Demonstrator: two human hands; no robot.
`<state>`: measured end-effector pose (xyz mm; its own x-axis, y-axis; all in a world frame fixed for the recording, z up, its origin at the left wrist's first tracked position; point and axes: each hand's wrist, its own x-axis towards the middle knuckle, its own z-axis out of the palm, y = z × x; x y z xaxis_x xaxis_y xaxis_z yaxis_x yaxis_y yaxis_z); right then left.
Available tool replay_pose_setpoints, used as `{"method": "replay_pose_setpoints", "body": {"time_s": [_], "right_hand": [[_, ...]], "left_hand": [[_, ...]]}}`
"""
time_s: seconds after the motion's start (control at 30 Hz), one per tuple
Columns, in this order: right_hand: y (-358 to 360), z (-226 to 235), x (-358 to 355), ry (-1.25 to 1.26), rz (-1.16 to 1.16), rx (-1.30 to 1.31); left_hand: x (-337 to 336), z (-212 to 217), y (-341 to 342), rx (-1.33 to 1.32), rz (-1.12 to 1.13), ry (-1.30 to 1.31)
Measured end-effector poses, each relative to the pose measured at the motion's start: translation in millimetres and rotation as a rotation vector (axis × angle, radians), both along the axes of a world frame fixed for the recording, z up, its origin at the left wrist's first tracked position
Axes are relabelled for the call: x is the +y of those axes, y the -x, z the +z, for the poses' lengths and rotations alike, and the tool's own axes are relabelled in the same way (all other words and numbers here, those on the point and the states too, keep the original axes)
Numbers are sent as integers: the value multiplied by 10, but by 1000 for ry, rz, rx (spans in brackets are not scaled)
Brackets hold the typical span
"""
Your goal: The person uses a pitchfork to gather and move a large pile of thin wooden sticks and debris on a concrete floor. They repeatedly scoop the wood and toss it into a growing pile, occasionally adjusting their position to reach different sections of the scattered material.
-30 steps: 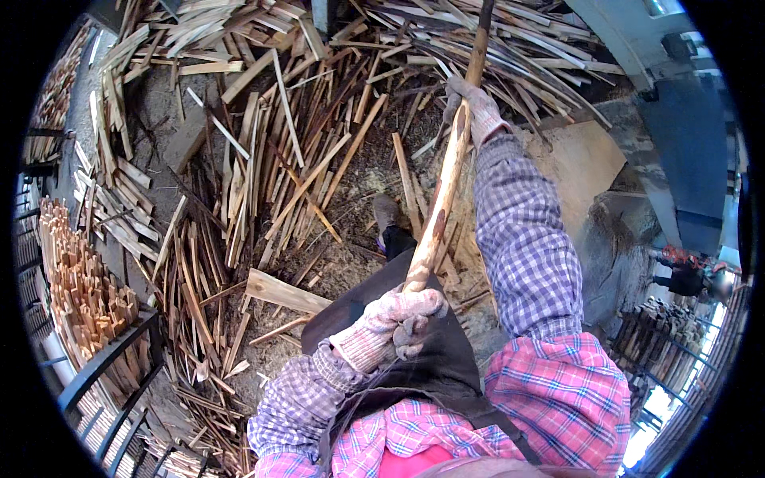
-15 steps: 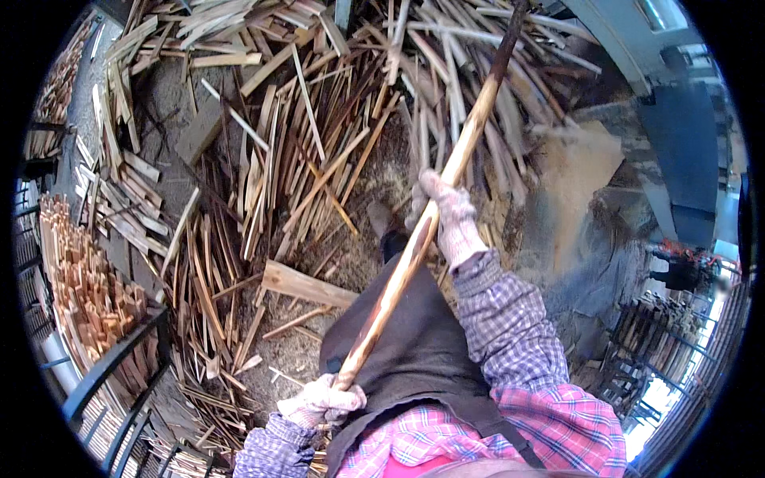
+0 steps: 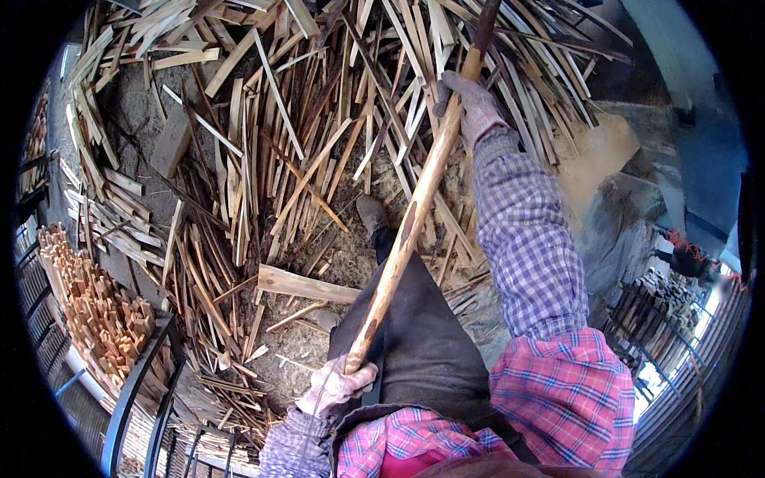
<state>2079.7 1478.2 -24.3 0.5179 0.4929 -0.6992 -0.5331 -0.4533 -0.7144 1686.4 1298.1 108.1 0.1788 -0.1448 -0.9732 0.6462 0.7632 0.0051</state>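
Slanting across the middle is a long wooden pole [image 3: 410, 223], pale with dark brown patches and darker toward its far end, which runs out at the top edge. My left hand [image 3: 336, 385], in a light work glove, is closed round its near end beside my left hip. Farther up, my gloved right hand [image 3: 476, 110] grips the pole with the arm stretched forward. Under the far part of the pole lies a heap of loose wood strips [image 3: 414, 60]; what the far end touches is out of view.
Wood strips [image 3: 303, 163] litter the floor ahead and to the left. A flat board [image 3: 307, 284] lies by my legs. Upright cut sticks [image 3: 100, 307] fill a rack with a dark metal rail [image 3: 131, 398] at left. Sawdust [image 3: 598, 155] and a blue-grey machine [image 3: 701, 143] are at right.
My right arm has reached forward, carrying the pole farther away toward the heap. My left hand has shifted slightly right and up with its near end. The whole view has shifted somewhat.
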Motion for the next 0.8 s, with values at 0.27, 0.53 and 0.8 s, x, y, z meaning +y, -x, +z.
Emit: {"method": "replay_pose_setpoints", "body": {"time_s": [0.27,0.53,0.8], "right_hand": [[434,85,-576,-64,102,-18],[2487,465,-2326,-356,-10,-21],[3807,931,-2804,16,-76,253]], "left_hand": [[-806,140,588,-31,-249,-358],[-2682,-146,2848,60,-508,-772],[-3424,32,3665,389,-270,-233]]}}
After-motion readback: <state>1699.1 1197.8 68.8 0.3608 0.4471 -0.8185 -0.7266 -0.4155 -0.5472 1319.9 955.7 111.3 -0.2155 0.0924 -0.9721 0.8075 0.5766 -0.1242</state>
